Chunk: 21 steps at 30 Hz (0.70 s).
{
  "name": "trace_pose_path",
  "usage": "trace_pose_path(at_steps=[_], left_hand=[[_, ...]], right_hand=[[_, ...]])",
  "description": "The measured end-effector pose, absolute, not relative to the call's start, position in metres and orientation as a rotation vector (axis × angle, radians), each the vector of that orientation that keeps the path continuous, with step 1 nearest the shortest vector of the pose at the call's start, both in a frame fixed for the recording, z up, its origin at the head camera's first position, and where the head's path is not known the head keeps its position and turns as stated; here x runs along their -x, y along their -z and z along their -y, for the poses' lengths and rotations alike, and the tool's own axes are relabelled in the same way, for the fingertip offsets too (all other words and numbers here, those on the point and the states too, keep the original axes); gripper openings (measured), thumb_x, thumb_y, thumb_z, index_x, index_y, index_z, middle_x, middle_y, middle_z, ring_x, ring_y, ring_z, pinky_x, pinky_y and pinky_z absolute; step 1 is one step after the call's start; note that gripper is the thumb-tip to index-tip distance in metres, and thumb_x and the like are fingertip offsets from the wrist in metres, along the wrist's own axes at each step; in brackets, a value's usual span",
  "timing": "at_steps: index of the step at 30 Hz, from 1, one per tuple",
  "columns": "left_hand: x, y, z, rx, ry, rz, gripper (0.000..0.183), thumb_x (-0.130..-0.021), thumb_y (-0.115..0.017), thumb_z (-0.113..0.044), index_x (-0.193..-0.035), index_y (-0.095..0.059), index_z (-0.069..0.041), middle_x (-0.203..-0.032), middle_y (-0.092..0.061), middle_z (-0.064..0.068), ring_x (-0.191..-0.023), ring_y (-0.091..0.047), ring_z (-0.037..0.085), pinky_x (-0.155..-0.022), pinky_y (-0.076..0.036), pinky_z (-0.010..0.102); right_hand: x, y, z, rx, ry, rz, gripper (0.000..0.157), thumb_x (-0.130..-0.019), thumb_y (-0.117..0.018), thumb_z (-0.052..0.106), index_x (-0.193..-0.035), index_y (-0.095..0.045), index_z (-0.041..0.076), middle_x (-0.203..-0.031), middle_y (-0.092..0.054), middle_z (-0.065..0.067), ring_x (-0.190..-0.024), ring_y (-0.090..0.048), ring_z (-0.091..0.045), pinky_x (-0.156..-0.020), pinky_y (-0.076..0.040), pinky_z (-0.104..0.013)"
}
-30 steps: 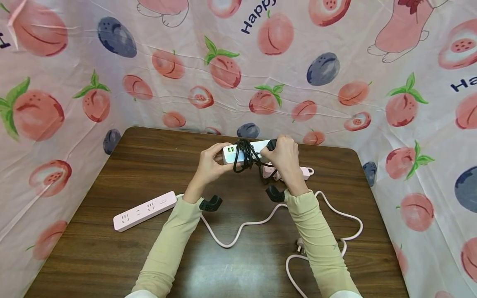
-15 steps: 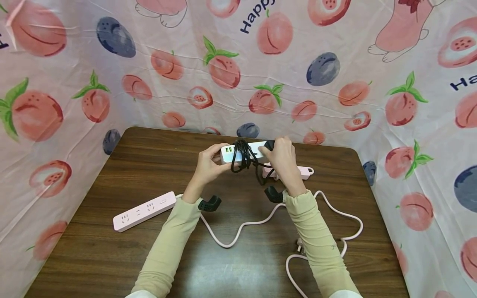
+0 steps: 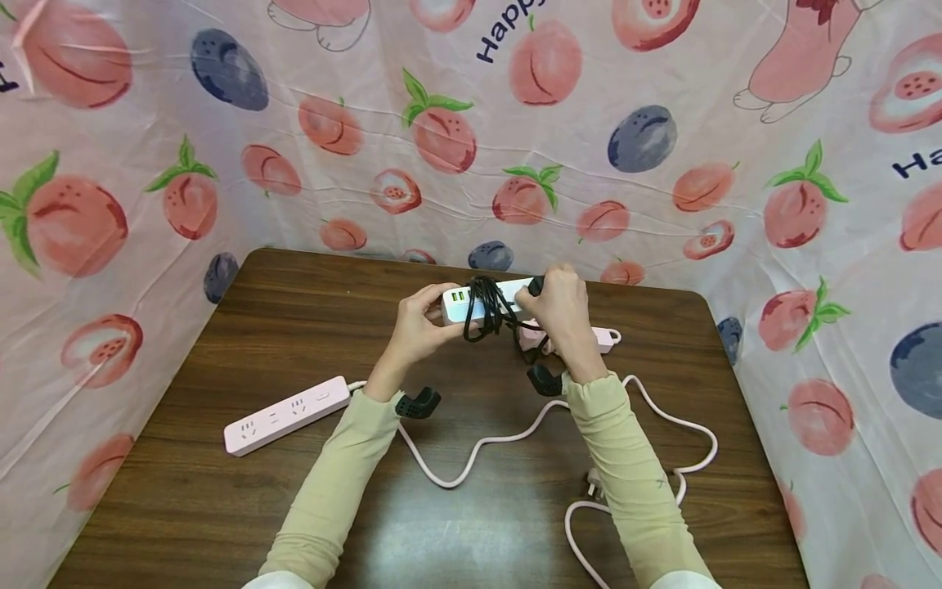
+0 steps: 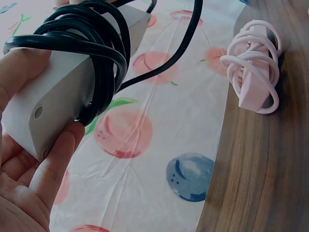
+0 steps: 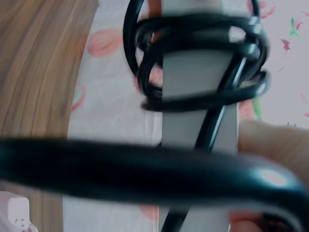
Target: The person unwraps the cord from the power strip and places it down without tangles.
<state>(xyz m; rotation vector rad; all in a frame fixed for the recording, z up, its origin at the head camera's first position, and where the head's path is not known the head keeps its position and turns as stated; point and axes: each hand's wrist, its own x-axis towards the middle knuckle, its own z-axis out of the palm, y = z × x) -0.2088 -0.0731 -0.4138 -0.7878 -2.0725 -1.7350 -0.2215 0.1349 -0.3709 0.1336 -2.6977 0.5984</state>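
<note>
A white power strip [image 3: 458, 307] with USB ports hangs above the far part of the table, held between both hands. Several loops of black cord [image 3: 486, 307] wrap its middle. My left hand [image 3: 419, 327] grips the left end, thumb on one side and fingers on the other, as the left wrist view shows. At the other end my right hand [image 3: 561, 307] grips the strip; a black piece [image 3: 536, 285], perhaps the plug, shows by its fingers. In the right wrist view a blurred length of black cord [image 5: 145, 169] crosses close to the camera and hides part of the strip.
A pink power strip [image 3: 287, 415] lies at the left of the table [image 3: 221, 515]. Its pink cord [image 3: 500, 440] winds to the right, where a plug [image 3: 593, 483] lies. Behind my right hand is another pink strip [image 4: 255, 89] wrapped in its cord. Patterned cloth [image 3: 441, 204] surrounds the table.
Both hands and the white power strip shifted slightly left, then back right. The hold stays the same, and the black cord's hanging loop has swayed a little.
</note>
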Motion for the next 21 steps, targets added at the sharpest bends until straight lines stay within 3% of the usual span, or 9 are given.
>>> trace_pose_path(at_steps=[7,14,21], left_hand=[[0.2089,0.4146,0.0711,0.786,1.764,2.076,0.048,-0.063,-0.077,0.016,-0.107,-0.057,0.019,-0.097,-0.059,0.031,-0.086,-0.060,0.028,-0.074,-0.055,0.039],[0.2081,0.4122,0.0709,0.785,1.699,2.093,0.046,-0.063,-0.074,0.018,-0.106,-0.057,0.019,-0.096,-0.059,0.031,-0.087,-0.060,0.032,-0.072,-0.054,0.045],[0.2087,0.4127,0.0739,0.729,1.658,2.080,0.046,-0.063,-0.075,0.017,-0.106,-0.058,0.018,-0.097,-0.060,0.030,-0.086,-0.061,0.032,-0.073,-0.055,0.041]], right_hand=[[0.2229,0.3720,-0.1366,-0.140,-0.582,2.625,0.020,-0.069,-0.064,0.013,-0.063,-0.051,-0.001,-0.070,-0.053,-0.020,-0.058,-0.055,-0.038,-0.050,-0.048,-0.045],[0.2253,0.3760,-0.1365,-0.156,-0.571,2.554,0.020,-0.068,-0.064,0.014,-0.066,-0.054,-0.003,-0.071,-0.053,-0.019,-0.057,-0.055,-0.039,-0.050,-0.048,-0.047],[0.2228,0.3771,-0.1303,-0.087,-0.554,2.685,0.035,-0.081,-0.066,0.027,-0.082,-0.059,-0.008,-0.085,-0.053,-0.023,-0.065,-0.058,-0.043,-0.060,-0.051,-0.051]])
